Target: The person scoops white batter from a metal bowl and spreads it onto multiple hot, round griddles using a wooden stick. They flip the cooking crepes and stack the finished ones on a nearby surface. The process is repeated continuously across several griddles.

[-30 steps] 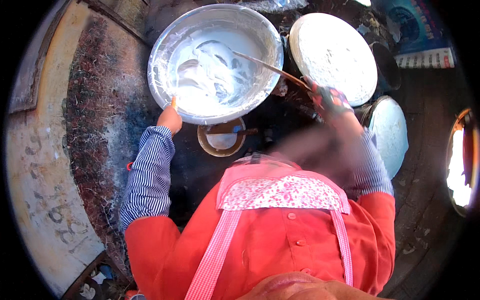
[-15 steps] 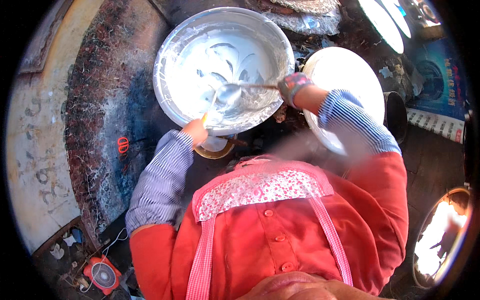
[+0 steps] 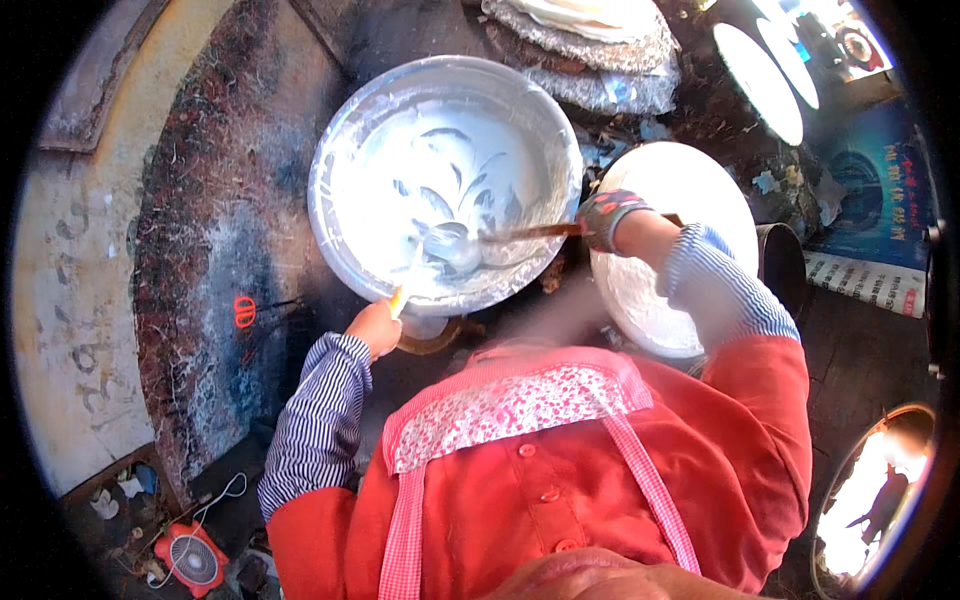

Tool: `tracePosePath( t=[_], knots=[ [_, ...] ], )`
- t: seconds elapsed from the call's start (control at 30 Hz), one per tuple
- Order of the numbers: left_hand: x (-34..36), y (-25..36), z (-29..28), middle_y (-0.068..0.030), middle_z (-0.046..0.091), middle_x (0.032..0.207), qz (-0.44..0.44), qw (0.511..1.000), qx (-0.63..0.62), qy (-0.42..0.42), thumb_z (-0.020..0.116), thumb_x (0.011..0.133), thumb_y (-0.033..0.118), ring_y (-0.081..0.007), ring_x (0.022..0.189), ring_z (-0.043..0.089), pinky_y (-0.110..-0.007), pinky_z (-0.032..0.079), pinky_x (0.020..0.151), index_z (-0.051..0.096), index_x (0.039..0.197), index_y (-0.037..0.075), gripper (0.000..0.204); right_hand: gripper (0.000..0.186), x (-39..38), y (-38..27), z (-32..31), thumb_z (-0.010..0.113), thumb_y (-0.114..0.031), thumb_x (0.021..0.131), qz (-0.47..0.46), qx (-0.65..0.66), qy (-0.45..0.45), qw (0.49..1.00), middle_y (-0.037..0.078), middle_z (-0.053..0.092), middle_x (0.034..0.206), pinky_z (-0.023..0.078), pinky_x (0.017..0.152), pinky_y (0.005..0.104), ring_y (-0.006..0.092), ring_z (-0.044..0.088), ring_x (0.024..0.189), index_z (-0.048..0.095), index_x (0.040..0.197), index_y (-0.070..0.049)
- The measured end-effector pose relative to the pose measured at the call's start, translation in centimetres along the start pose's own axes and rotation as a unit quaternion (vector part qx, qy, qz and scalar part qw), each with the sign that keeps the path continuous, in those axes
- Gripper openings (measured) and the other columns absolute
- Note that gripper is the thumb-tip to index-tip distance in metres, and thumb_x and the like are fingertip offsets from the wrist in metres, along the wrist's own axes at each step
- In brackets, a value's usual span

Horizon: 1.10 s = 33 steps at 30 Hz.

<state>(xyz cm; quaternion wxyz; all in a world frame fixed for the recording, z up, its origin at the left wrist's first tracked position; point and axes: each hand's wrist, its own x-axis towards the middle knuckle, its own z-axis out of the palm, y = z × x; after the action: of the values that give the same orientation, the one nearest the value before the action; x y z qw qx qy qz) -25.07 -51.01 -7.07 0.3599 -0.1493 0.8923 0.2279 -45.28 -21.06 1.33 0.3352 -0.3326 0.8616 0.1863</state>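
A wide metal basin (image 3: 325, 215) with a thick white liquid (image 3: 385, 165) on its bottom and walls stands in front of me. My right hand (image 3: 610, 218), in a dark patterned glove, is closed round the long handle of a ladle (image 3: 447, 240), its bowl low inside the basin. At the near rim, my left hand (image 3: 374, 330) grips a slim tool (image 3: 408, 285) with a yellow handle and a pale end. That end reaches the ladle's bowl; whether they touch I cannot tell.
A large round white-topped surface (image 3: 690, 200) stands right of the basin, with a dark cylindrical pot (image 3: 781, 262) beside it. Round stacked pads (image 3: 600, 55) lie beyond. Red-handled scissors (image 3: 244, 312) hang at the left. A small red fan (image 3: 192, 560) sits low at left.
The basin and its surroundings appear lower in the picture. The ladle's bowl and the yellow-handled tool stay together inside the basin, both still held.
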Motion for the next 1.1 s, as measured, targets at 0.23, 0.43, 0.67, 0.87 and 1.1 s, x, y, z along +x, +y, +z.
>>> tracePosePath(
  t=[0.23,0.43,0.67,0.87,1.1],
  knots=[
    [-0.6,1.5,1.3,-0.0282,0.056,0.084,0.032,0.999,0.036,-0.009,0.052,0.074,0.013,-0.0400,0.082,0.056,-0.043,0.044,0.073,0.052,0.089,-0.008,0.026,0.020,-0.3,-1.7,2.4,0.049,-0.017,0.074,-0.036,-0.041,-0.016,0.998,0.010,0.063,0.081,0.049,0.064,0.0358,0.0277,0.061,0.074,0.063,0.089,-0.012],
    [-0.2,-0.6,0.6,-0.0271,0.057,0.088,-0.070,0.995,0.027,0.064,0.049,0.076,0.009,-0.0374,0.085,0.056,-0.042,0.045,0.074,0.050,0.094,-0.007,0.024,0.017,0.5,1.4,-2.0,0.054,-0.022,0.074,0.025,-0.051,-0.102,0.993,0.010,0.063,0.067,0.050,0.055,0.0347,0.0211,0.062,0.066,0.064,0.076,-0.008],
    [1.8,3.8,1.0,-0.0261,0.058,0.082,-0.134,0.966,-0.183,-0.125,0.050,0.074,0.011,-0.0365,0.079,0.058,-0.039,0.046,0.072,0.051,0.093,-0.008,0.027,0.018,6.4,-1.0,3.0,0.054,-0.019,0.074,-0.119,0.034,-0.149,0.981,0.010,0.061,0.061,0.048,0.051,0.0330,0.0225,0.060,0.055,0.064,0.072,-0.004],
    [0.4,3.5,0.2,-0.0243,0.057,0.083,-0.025,0.991,0.013,0.129,0.048,0.079,0.015,-0.0363,0.083,0.058,-0.041,0.046,0.073,0.049,0.093,-0.005,0.024,0.020,-3.0,-1.0,-2.0,0.052,-0.018,0.077,0.047,-0.045,0.008,0.998,0.010,0.064,0.085,0.050,0.063,0.0349,0.0250,0.062,0.077,0.064,0.089,-0.008],
    [0.5,2.2,0.1,-0.0231,0.058,0.088,-0.008,0.990,0.124,0.061,0.040,0.082,0.010,-0.0347,0.085,0.058,-0.041,0.047,0.074,0.050,0.095,-0.006,0.024,0.021,-1.5,0.7,-1.6,0.047,-0.012,0.075,0.102,0.013,0.048,0.994,0.013,0.062,0.084,0.048,0.064,0.0361,0.0279,0.061,0.074,0.062,0.090,-0.009]
  ],
)
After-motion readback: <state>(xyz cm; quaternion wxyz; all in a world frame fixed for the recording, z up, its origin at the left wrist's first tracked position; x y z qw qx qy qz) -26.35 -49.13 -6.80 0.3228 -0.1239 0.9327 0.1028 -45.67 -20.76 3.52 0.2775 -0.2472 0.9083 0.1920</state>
